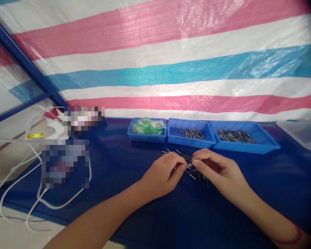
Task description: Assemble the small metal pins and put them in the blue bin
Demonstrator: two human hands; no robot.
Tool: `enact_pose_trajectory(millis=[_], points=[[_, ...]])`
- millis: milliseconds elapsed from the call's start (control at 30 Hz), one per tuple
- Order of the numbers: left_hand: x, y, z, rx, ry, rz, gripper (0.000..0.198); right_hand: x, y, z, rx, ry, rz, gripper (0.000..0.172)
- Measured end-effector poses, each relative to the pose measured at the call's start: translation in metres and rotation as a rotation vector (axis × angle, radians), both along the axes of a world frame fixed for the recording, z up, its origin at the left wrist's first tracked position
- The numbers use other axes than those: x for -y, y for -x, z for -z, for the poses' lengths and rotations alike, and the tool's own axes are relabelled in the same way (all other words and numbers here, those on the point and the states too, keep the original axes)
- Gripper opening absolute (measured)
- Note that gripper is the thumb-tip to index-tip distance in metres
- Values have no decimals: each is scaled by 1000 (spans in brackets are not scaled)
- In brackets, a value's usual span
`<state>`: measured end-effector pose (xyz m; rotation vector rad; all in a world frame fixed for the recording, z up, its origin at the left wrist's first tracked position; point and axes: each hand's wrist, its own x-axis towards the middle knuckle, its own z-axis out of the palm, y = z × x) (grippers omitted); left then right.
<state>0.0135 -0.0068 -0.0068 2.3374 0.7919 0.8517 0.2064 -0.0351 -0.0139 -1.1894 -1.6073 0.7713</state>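
Observation:
My left hand point(162, 174) and my right hand point(217, 171) meet fingertip to fingertip over a loose pile of thin dark metal pins point(180, 155) on the dark blue table point(124, 180). Both hands are closed in a pinch on small pins at the point where they meet. What exactly lies between the fingers is too small to make out. More pins lie scattered under and behind the hands.
Three blue bins stand in a row behind the pile: one with green packets point(147, 127), one with a few pins point(190, 133), one with many pins point(242, 136). A clear tray point(300, 133) is at far right. White cables point(36, 180) lie left. A striped tarp hangs behind.

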Motion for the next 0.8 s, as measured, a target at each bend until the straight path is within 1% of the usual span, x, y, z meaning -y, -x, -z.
enact_pose_trajectory(millis=[67, 233, 333, 467, 633, 800], points=[[1, -1, 0, -16, 14, 34, 15, 1, 0, 1, 20, -9, -4, 13], [1, -2, 1, -1, 62, 45, 19, 2, 1, 1, 49, -32, -38, 11], [0, -3, 1, 39, 88, 34, 19, 2, 2, 0, 37, -20, -44, 10], [0, -4, 0, 37, 113, 25, 17, 4, 3, -2, 3, 14, -16, 12], [2, -4, -1, 46, 132, 29, 20, 4, 4, -3, 12, 4, -25, 10], [1, -5, 0, 66, 122, 26, 17, 4, 5, 0, 35, -29, -34, 7]])
